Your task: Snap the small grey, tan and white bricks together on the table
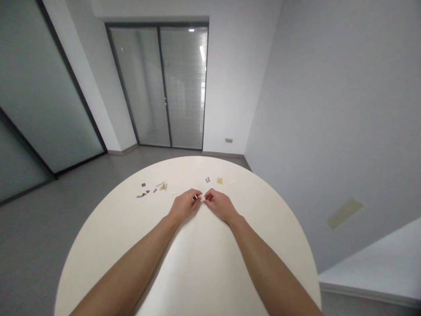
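My left hand (pixel 187 202) and my right hand (pixel 219 202) meet almost fingertip to fingertip over the middle of the white round table (pixel 204 254). The fingers of both are curled into a pinch. Something small and whitish seems to sit at the fingertips, too small to name. Beyond my right hand lie two small grey strips (pixel 207 180) and a yellow square piece (pixel 219 181). Left of my left hand are yellow pieces (pixel 162 186) in a loose group, with a pale strip (pixel 174 193) closer to the wrist.
Several small dark pieces (pixel 145 193) are scattered at the table's left, with a dark square piece (pixel 143 184) behind them. A glass door with blinds (pixel 184 87) stands past the far edge. A grey wall (pixel 329 109) rises on the right, bearing a pale plate (pixel 346 213).
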`<state>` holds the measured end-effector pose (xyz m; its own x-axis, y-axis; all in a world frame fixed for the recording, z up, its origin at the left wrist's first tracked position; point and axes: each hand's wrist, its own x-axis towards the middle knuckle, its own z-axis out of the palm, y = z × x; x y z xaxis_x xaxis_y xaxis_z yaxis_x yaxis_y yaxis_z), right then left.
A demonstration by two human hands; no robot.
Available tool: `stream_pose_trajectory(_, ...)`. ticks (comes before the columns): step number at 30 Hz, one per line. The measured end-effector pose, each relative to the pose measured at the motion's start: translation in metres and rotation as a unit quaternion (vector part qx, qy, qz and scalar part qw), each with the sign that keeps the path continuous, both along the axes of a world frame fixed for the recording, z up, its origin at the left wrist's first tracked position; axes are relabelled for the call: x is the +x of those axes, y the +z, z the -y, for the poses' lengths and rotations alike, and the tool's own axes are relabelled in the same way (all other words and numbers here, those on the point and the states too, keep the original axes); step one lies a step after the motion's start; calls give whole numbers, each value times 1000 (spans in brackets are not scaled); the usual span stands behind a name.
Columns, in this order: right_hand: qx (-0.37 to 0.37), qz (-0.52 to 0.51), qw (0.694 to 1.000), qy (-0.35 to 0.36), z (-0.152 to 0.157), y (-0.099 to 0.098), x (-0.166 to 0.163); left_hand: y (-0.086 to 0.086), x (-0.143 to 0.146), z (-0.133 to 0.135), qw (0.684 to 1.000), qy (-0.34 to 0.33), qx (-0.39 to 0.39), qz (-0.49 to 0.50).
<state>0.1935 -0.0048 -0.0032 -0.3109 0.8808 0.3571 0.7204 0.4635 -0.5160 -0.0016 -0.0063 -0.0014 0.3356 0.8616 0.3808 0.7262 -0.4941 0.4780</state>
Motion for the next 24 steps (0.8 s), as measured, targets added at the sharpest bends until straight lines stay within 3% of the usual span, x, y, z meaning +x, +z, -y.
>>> stream_pose_trajectory(24, 20, -2, 1000, 4, 1, 1, -1, 5, 1, 3, 999, 4, -1, -37)
